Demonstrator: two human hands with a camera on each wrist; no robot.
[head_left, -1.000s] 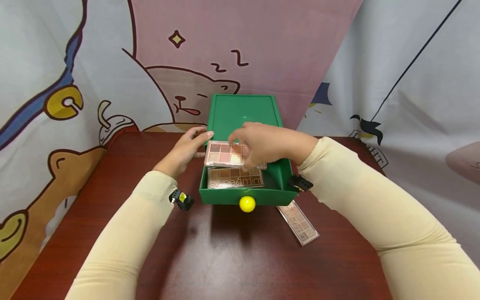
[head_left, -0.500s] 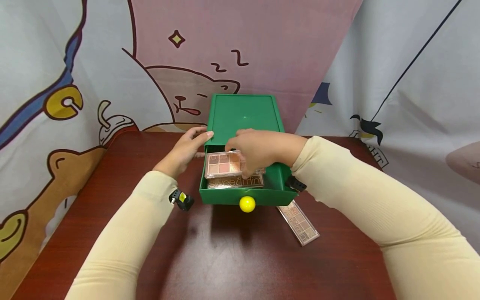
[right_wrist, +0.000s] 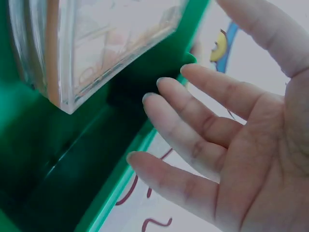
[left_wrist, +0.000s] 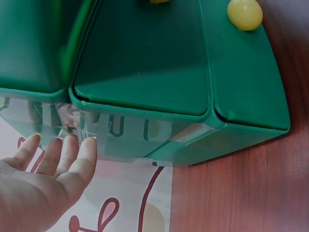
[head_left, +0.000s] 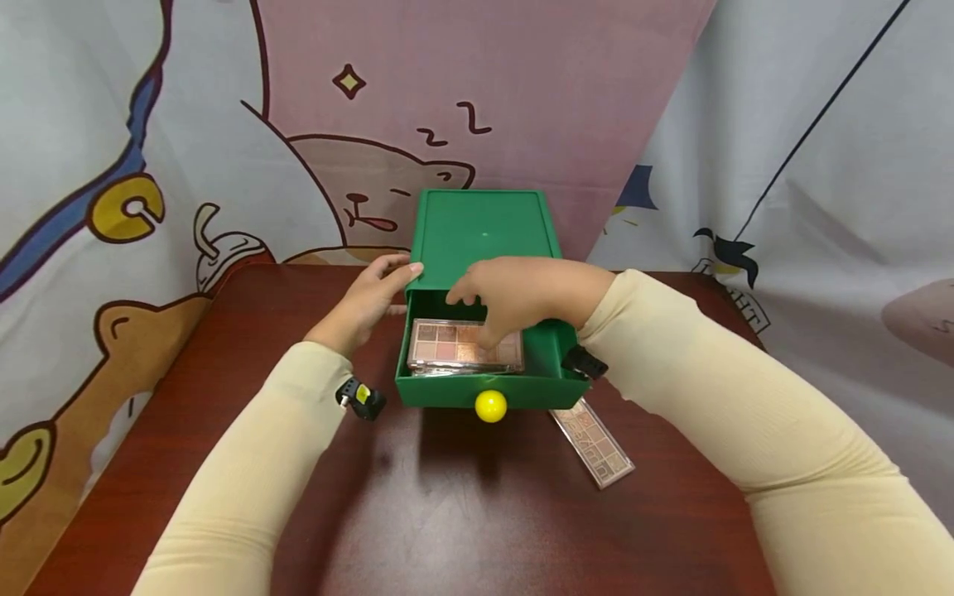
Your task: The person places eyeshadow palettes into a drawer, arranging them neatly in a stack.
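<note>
- A rectangular clear-lidded eyeshadow palette with pink and brown pans (head_left: 464, 346) is seen lying flat in the pulled-out green plastic drawer (head_left: 555, 364), on top of a second palette of which only a thin front edge shows.
- A second ago this palette was held above the drawer, pinched in the right hand; half a second ago it was lower and still gripped. It has since been set down and let go.
- The right hand (head_left: 522, 294) is now held over the back of the drawer with its fingers loosely spread and nothing in them; the wrist view shows the open fingers (right_wrist: 193, 140) apart from the palette's clear corner (right_wrist: 96, 53).
- The left hand (head_left: 368, 300) has not moved: its straight fingers are pressed flat against the left side of the green plastic drawer cabinet (head_left: 484, 223), the fingertips (left_wrist: 72, 150) touching the wall.
- The placing of this palette is judged done, since it rests without support inside the drawer.
- A long narrow eyeshadow palette (head_left: 594, 440) remains on the dark red wooden table (head_left: 447, 513), just right of the drawer front with its round yellow knob (head_left: 491, 406).
- The drawer stands open.
</note>
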